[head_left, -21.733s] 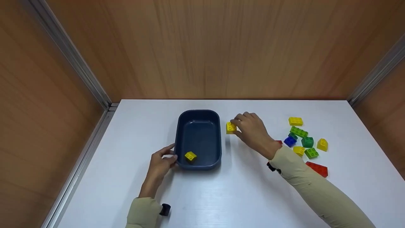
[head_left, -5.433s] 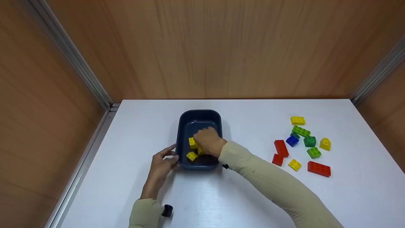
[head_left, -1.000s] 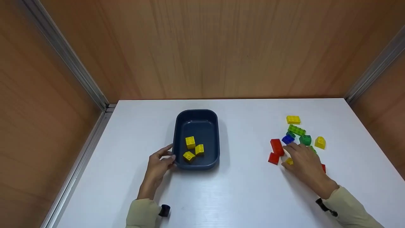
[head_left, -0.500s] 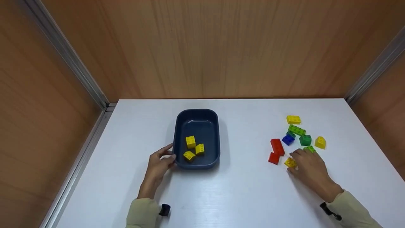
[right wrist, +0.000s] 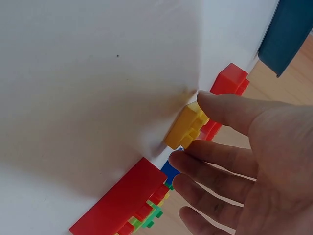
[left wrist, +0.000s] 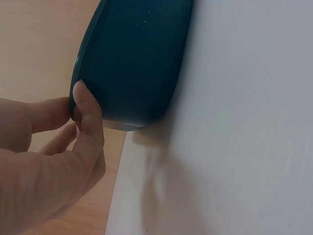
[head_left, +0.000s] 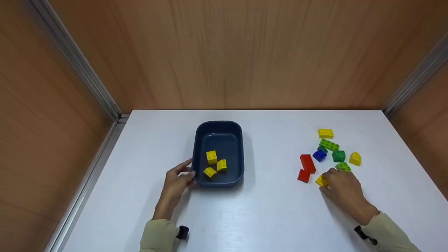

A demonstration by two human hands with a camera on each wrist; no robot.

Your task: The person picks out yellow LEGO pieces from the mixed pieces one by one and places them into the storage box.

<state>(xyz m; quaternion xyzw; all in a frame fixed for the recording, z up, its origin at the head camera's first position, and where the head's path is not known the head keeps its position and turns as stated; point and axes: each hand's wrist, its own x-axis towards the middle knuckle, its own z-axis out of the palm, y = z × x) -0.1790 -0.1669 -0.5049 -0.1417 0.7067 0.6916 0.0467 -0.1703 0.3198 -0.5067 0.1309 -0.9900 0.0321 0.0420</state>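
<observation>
A dark blue tray (head_left: 196, 147) stands left of the middle of the white table, three yellow bricks (head_left: 211, 157) lying in its near half. My left hand (head_left: 175, 185) holds the tray's near left corner; in the left wrist view the thumb (left wrist: 85, 100) and fingers pinch its rim. On the right, my right hand (head_left: 344, 192) has thumb and forefinger at opposite ends of a yellow toy brick (right wrist: 185, 126), pinching it at the tabletop. A long red brick (right wrist: 120, 200) shows in the right wrist view but is hidden behind that hand in the head view.
Two red bricks (head_left: 307, 163) lie left of the right hand. Beyond it are a blue brick (head_left: 319, 155), several green bricks (head_left: 338, 156), a rectangular yellow brick (head_left: 325, 133) and a slanted yellow brick (head_left: 355, 159). Wooden panels (head_left: 224, 52) enclose the table at the back and sides.
Since a second ago my right hand has drawn slightly back and its thumb and forefinger have closed in on the yellow brick. Earlier, it placed more yellow bricks in the tray. Left hand unchanged.
</observation>
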